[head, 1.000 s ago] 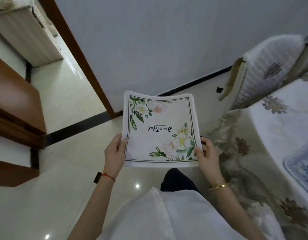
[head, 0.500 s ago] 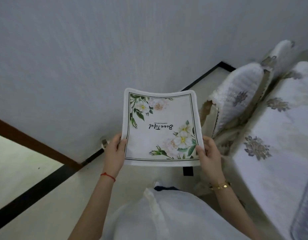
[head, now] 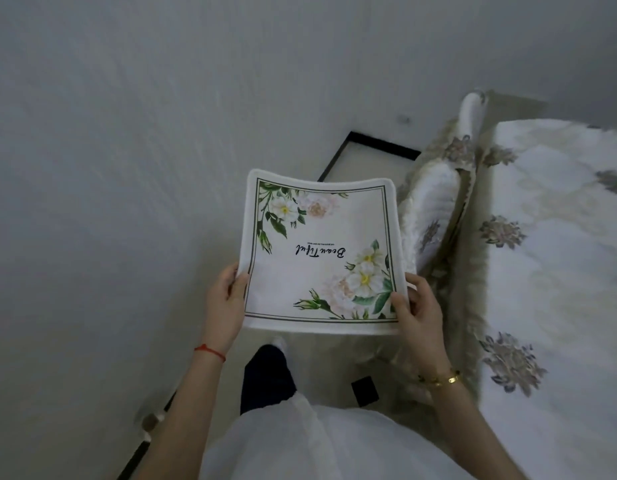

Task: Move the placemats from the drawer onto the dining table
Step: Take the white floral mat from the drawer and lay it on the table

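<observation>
White wall (head: 161, 133) fills most of the view, pale floor (head: 366, 161) below it with a black border strip. Dining table (head: 560, 271), under a cream cloth with grey-brown flower motifs, sits to the right of the placemat, near it but not touching. Covered chair (head: 428, 216) stands between placemat and table, tucked against the table edge.

Placemat (head: 321, 251) is held in the air in front of the person's body, above the floor, printed side up: white, green line border, flower corners, script word in the middle reading upside down from here. Not on the table yet. Drawer not in view.

Left hand (head: 225, 306) pinches the placemat's near-left edge, thumb on top. Right hand (head: 418, 306) pinches the near-right corner, thumb on the print. Both closed on the mat.

Handling, judged: light, thin, flexible. The far edge bows a little yet holds out flat, so semi-stiff, not floppy. Could be more than one mat stacked; can't tell. Surface looks smooth, maybe a bit slippery, so two-edge pinch is right. Not fragile. Tablecloth looks loose, mat may slide on it.
</observation>
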`<state>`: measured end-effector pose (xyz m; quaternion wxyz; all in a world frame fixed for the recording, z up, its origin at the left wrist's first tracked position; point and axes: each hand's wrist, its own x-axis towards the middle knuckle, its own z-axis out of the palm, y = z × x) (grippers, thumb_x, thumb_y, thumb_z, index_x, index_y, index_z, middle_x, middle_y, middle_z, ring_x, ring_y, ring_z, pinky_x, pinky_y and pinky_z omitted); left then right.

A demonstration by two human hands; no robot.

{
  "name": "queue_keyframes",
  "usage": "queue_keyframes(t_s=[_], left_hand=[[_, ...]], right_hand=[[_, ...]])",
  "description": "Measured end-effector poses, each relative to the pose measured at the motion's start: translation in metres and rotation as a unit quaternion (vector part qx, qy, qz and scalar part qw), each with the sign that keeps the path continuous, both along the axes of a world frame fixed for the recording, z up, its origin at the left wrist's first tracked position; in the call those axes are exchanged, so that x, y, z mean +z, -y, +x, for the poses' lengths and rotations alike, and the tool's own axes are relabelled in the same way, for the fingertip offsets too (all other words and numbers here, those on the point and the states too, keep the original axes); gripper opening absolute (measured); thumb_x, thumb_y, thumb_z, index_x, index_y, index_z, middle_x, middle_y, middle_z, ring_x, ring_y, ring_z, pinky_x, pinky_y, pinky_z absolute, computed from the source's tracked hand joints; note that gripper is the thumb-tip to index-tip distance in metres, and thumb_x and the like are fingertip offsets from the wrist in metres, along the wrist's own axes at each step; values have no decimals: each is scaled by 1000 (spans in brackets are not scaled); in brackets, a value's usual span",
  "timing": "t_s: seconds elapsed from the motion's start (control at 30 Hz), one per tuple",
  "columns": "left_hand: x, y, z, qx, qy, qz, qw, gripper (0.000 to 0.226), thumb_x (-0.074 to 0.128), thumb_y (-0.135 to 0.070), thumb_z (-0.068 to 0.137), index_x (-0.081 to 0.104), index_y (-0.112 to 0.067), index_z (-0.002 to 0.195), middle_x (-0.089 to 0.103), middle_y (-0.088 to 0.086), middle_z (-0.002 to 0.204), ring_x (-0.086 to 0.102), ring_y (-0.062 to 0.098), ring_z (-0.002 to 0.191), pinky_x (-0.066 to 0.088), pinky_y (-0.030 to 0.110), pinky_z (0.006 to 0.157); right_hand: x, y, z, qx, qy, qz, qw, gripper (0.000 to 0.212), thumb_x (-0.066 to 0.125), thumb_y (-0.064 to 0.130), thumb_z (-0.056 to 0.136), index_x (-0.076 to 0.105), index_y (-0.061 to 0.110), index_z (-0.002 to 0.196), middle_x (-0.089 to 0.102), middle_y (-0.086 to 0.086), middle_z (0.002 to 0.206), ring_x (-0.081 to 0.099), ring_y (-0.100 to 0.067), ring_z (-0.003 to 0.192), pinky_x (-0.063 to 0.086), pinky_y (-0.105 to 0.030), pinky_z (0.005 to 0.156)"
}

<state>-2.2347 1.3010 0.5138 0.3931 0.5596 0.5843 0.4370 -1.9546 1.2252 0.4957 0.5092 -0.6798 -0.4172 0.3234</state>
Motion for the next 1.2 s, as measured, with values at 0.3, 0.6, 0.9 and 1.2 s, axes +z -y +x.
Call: queue_keyframes(t_s=[0.3,0.6,0.9,1.2], left_hand=[[10,-234,67,-205,-32,18,978,23,51,-12,96,63,-10,115,70,3,108,65,11,99,52,35,92],[22,-342,218,-437,-45,17,898,26,47,-13,98,61,-11,119,67,0,104,63,8,95,49,14,79],[14,-347,388,-589,-19,23,808,25,48,-23,93,64,-36,107,70,-6,103,66,19,97,54,45,87],[-14,-309,514,-703,-50,31,709,21,47,-13,97,65,-13,109,69,6,100,64,23,93,51,37,80]], right_hand=[[9,-121,17,-213,-12,24,977,25,56,7,94,56,16,117,71,-4,99,68,-20,92,57,-46,82],[4,-146,53,-423,-37,22,905,28,55,10,95,55,26,118,70,-5,105,68,-15,94,58,-42,82],[3,-126,111,-591,-24,17,806,23,53,8,96,51,14,119,71,-3,85,65,0,69,49,-14,57],[-16,-101,156,-706,-42,-30,706,24,54,7,94,49,22,113,70,1,84,66,-20,75,53,-34,67]])
